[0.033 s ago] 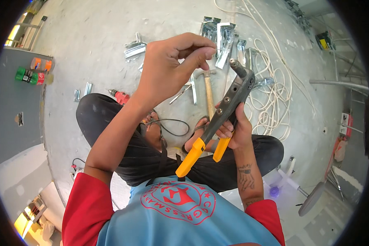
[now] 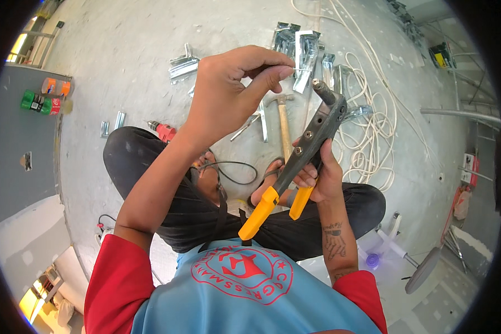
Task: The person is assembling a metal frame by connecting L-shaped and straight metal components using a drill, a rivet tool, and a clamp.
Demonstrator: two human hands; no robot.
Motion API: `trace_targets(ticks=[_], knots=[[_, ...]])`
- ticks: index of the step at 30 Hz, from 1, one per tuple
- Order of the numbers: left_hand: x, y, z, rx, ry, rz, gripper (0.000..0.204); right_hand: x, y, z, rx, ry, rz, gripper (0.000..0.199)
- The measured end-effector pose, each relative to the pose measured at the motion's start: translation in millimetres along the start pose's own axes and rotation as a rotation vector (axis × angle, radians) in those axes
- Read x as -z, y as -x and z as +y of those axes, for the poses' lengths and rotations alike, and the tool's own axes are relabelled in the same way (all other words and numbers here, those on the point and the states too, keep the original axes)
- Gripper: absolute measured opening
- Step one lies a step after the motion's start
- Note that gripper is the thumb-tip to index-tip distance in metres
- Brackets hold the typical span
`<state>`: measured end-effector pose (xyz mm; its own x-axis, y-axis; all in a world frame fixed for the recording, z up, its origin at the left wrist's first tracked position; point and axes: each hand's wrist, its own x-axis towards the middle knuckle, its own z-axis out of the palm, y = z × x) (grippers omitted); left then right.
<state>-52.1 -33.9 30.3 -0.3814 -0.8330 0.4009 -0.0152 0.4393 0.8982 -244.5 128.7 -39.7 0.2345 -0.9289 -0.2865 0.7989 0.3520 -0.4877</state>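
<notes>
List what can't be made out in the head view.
In the head view:
Thin pin: inner end hidden by the left hand; free tip too small to tell.
Hammer: handle end hidden behind the hand tool.
Red drill: rear hidden by the left forearm.
Grey wall: cut off by the dark rim.

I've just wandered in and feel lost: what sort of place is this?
Probably a building or renovation site: a red drill and a hammer lie on the scuffed grey floor, and the right hand holds a yellow-handled hand tool.
</notes>
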Motion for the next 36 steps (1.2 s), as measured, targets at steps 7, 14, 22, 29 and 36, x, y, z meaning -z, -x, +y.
trace_targets(ticks=[7, 14, 22, 29, 36], knots=[[-0.7, -1.6, -7.6, -0.193, -0.14, 0.044, 0.012, -1.7, -3.0, -0.1, -0.009, 0.039, 0.017, 0.068], [6.2, -3.4, -3.4, -0.263, -0.266, 0.057, 0.011, -4.2, -2.3, 0.2, 0.028, 0.133, 0.044, 0.066], [3.4, -0.2, -2.7, -0.249, -0.241, 0.017, 0.011, -8.0, -0.5, -0.7, 0.042, 0.167, 0.1, 0.063], [3.1, 5.0, -5.8, -0.204, -0.269, -0.12, 0.018, -6.2, -2.1, 2.3, 0.046, 0.364, 0.156, 0.062], [-23.7, 24.5, 3.6, 0.636, -0.17, -0.544, 0.061, -11.3, -9.1, 5.4, 0.29, 0.064, 0.278, 0.072]])
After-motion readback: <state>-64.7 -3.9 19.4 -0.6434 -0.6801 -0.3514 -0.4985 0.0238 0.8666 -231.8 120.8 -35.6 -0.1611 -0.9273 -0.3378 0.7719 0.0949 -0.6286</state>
